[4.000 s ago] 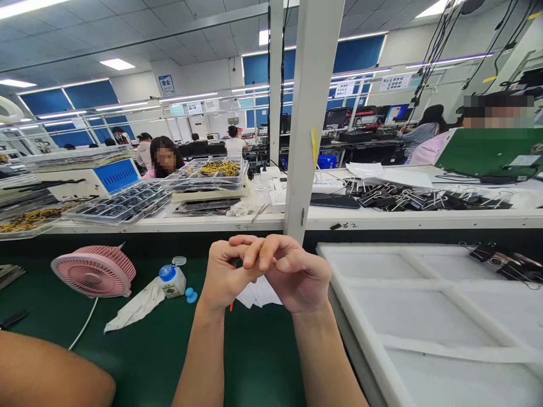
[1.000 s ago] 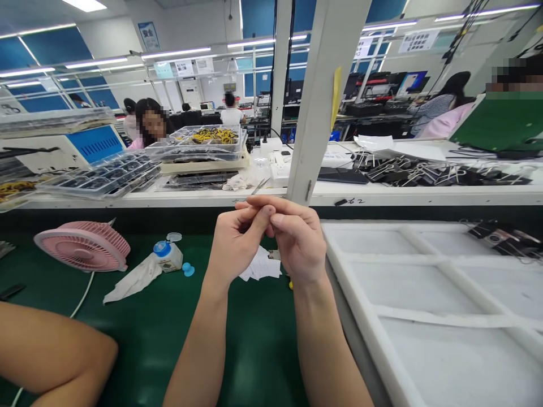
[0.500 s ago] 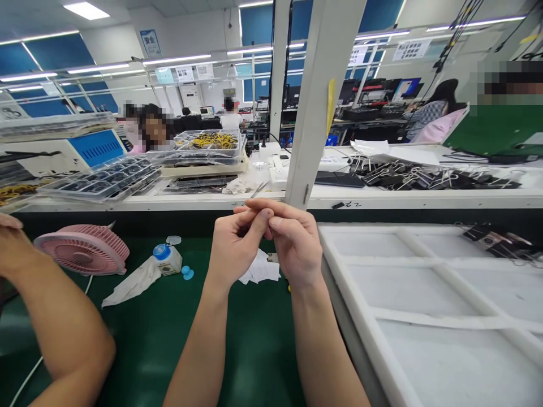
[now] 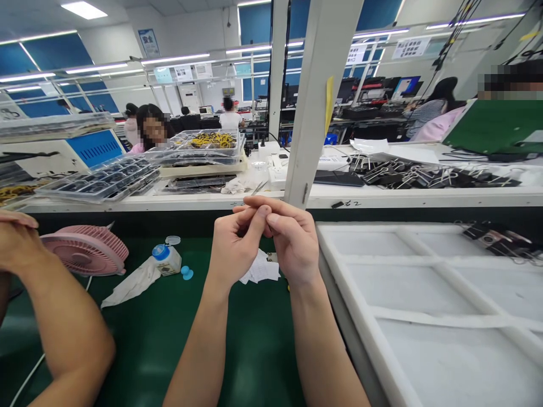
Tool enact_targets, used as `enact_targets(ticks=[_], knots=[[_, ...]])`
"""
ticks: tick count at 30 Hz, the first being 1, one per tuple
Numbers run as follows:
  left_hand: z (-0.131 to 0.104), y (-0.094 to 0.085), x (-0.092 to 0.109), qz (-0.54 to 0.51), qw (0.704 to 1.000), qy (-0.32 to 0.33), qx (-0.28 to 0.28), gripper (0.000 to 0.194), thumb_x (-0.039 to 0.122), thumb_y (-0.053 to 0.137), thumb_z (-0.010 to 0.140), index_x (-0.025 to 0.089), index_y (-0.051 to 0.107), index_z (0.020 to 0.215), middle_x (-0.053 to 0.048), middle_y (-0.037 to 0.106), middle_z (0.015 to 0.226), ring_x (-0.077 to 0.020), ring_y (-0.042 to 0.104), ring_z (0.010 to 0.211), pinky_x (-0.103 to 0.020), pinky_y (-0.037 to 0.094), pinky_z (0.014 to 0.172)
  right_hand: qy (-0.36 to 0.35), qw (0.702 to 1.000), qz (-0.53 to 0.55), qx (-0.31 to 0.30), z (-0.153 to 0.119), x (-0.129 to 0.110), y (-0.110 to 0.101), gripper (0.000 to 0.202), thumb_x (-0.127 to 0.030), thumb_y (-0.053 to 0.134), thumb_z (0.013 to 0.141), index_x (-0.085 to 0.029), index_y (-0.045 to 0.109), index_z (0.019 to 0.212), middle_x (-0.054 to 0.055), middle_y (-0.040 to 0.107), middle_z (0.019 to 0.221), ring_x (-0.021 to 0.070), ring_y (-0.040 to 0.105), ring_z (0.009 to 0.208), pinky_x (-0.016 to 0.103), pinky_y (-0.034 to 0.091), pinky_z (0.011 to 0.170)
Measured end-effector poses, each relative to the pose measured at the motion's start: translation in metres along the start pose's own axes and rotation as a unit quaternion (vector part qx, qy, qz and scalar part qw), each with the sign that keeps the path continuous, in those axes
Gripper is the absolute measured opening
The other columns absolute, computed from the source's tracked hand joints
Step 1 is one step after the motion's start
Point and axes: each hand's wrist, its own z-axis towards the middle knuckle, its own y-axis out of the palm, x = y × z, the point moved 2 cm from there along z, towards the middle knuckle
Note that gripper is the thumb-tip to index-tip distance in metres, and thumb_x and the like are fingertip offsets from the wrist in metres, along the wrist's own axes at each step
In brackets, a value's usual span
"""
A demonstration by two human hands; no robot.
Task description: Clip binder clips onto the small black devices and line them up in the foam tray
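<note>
My left hand (image 4: 237, 243) and my right hand (image 4: 297, 240) meet above the green mat, fingertips pressed together in a pinch. Whatever sits between the fingers, if anything, is hidden or too small to name. Thumbs and index fingers of both hands touch one another. Behind and below the hands lie white paper slips (image 4: 261, 268), partly covered by them. A small white bottle with a blue cap (image 4: 167, 260) stands left of my left hand, beside a white tissue (image 4: 132, 282) and small blue discs (image 4: 186, 273).
A co-worker's bent arm (image 4: 63, 305) rests at the left, near a pink fan (image 4: 91, 251). To the right lies a white divided tray (image 4: 352, 294) with black clipped parts (image 4: 500, 237) at its far end. A shelf edge (image 4: 190, 202) and post (image 4: 316, 102) stand ahead, with binder clips (image 4: 424, 174) beyond.
My hands keep the same pinched pose with barely any shift. At the left, the co-worker's hand has moved slightly right, in front of the fan.
</note>
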Motion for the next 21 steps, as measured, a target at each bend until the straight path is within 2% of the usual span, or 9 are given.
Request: enact_targets(ticks=[5, 13, 21], knots=[[-0.0003, 0.0001, -0.0005, -0.010, 1.000, -0.005, -0.001, 0.052, 0.052, 0.062, 0.097, 0.016, 0.061, 0.058, 0.000, 0.053, 0.052, -0.0096, 0.045, 0.048, -0.025, 0.034, 0.046, -0.009, 1.000, 0.016, -0.005, 0.0004, -0.0001, 0.0002, 0.031, -0.031, 0.061, 0.084, -0.021, 0.080, 0.105, 0.007, 0.078, 0.099, 0.0286, 0.071, 0.098, 0.042, 0.061, 0.083], [-0.0005, -0.0003, 0.0019, -0.005, 1.000, -0.002, -0.002, 0.055, 0.051, 0.061, 0.097, 0.017, 0.056, 0.054, 0.000, 0.050, 0.049, -0.0097, 0.045, 0.047, -0.026, 0.035, 0.047, 0.001, 1.000, 0.009, 0.002, -0.0001, -0.0007, 0.0009, 0.030, -0.032, 0.062, 0.083, -0.022, 0.081, 0.104, 0.007, 0.077, 0.094, 0.0284, 0.071, 0.093, 0.043, 0.061, 0.083], [-0.0006, -0.0003, 0.0021, -0.011, 1.000, 0.004, -0.005, 0.053, 0.048, 0.061, 0.098, 0.016, 0.058, 0.056, 0.000, 0.050, 0.050, -0.0093, 0.045, 0.048, -0.025, 0.036, 0.048, -0.020, 0.999, 0.024, -0.009, 0.0005, 0.0003, 0.0008, 0.027, -0.031, 0.063, 0.086, -0.022, 0.081, 0.103, 0.005, 0.076, 0.089, 0.0270, 0.072, 0.090, 0.043, 0.061, 0.085]])
